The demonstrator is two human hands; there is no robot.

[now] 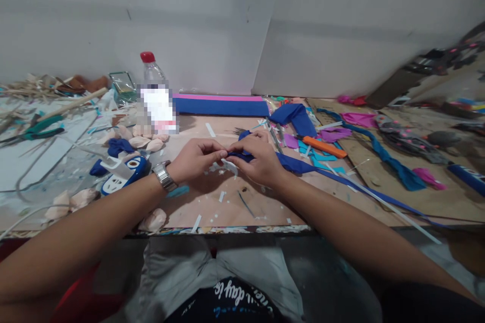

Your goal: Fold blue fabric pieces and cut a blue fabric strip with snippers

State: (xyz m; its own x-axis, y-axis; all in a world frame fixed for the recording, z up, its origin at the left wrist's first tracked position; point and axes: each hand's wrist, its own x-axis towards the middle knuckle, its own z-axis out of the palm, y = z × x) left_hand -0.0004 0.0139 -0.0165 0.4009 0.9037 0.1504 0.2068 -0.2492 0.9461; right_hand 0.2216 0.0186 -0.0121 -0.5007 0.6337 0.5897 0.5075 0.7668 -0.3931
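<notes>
A long blue crepe paper strip [299,164] runs from my fingers across the table to the right edge. My right hand [257,159] is closed around its gathered end. My left hand [199,159], with a metal watch [165,175] at the wrist, pinches the tip of the same strip, and the two hands' fingertips meet there. A thin whitish strip [230,166] shows just under the fingers; whether it is held I cannot tell. More of the blue paper bulges above my right fingers. What lies inside the pinch is hidden.
Left of my hands are a blue-and-white power strip [127,174], peach bundles [154,220], green-handled pliers [41,128] and a red-capped bottle [153,75]. Folded blue paper [223,107] lies behind. An orange utility knife [324,146] and a teal twisted strip [382,154] lie to the right.
</notes>
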